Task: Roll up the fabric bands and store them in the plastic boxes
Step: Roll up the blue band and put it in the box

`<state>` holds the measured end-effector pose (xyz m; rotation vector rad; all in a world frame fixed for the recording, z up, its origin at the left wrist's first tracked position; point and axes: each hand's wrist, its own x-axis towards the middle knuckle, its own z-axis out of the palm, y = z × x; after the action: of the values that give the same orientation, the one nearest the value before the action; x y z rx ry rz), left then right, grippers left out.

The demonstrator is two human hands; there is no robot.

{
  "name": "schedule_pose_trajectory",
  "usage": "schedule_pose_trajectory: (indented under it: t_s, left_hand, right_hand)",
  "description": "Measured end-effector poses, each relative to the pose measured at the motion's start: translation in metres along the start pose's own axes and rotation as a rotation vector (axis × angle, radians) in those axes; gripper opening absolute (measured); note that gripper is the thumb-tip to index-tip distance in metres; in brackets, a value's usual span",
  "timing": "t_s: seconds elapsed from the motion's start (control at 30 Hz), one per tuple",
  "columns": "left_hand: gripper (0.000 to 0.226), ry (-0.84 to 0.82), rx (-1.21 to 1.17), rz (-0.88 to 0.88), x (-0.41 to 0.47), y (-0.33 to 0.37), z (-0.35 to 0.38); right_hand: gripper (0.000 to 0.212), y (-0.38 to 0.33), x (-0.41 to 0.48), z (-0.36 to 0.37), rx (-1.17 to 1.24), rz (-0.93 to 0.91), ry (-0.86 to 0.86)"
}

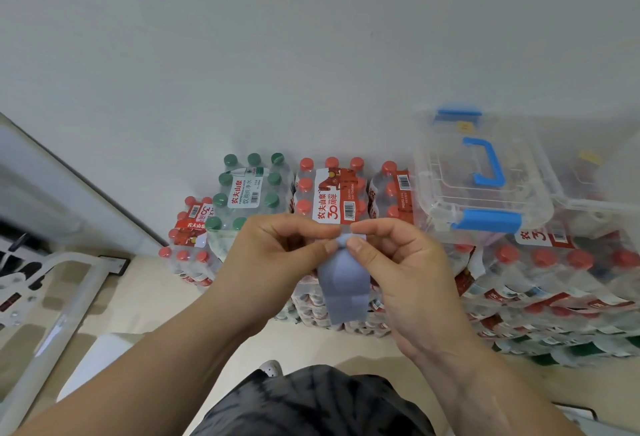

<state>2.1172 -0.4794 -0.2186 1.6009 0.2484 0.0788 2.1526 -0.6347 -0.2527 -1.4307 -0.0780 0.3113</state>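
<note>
In front of the white wall (311, 55), mid-frame, one blue-grey fabric band (344, 283) held in the air by two hands; left hand (277, 255) and right hand (398, 262) each pinch its top end between thumb and forefinger, thumb tips almost touching, the other fingers curled in; top end looks folded or started into a small roll, can't tell which; rest of band hangs straight down between the wrists, touching nothing else; behind and below the band are stacked shrink-wrapped water bottle packs, hands and band cover the front of the middle ones; 1 green-capped pack (247, 190) on top left, 2 red-capped packs (332, 190) just right of it in a row, 1 lower red-capped pack (188, 238) at far left on the floor (149, 290), more red-capped packs under and right of the boxes, number unclear; 2 clear plastic boxes seen: near box (446, 172) sits on the packs up and right of the right hand, apart from band, lid on, 1 blue handle (486, 162) on the lid, 2 blue latches (486, 220); second clear box (595, 179) just beside it on the right, cut off by the frame edge; pale metal frame (62, 297) at lower left; dark patterned clothing (311, 401) at bottom centre between the forearms
</note>
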Motion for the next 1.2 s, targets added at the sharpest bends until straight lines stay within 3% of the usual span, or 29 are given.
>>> schedule_pose_trajectory:
  t_s: [0.3,0.43,0.53,0.7,0.83,1.03,1.2]
  left_hand:
    - [0.013,0.078,0.164,0.103,-0.002,-0.011,-0.002]
    - [0.014,0.024,0.277,0.155,-0.001,-0.014,-0.005]
    - [0.017,-0.005,0.195,0.096,-0.001,-0.012,-0.007]
    - [0.019,-0.011,0.016,0.016,-0.002,-0.004,-0.003]
    - [0.013,0.000,0.057,0.016,-0.001,-0.005,-0.004]
    - [0.023,0.022,0.112,0.045,-0.003,-0.004,-0.005]
    - [0.023,0.020,0.130,0.039,-0.003,-0.005,-0.005]
  right_hand:
    - [0.034,0.000,-0.002,0.004,0.051,0.051,0.026]
    - [0.030,0.002,-0.002,0.002,0.008,0.042,0.057]
    - [0.030,0.001,-0.002,0.001,-0.004,0.025,0.042]
    - [0.011,-0.003,0.001,-0.002,-0.011,-0.009,0.023]
    - [0.014,-0.003,0.001,-0.003,0.002,-0.013,0.010]
    - [0.030,0.000,-0.001,-0.003,-0.047,-0.010,0.031]
    - [0.017,0.004,0.000,-0.003,-0.068,-0.037,0.043]
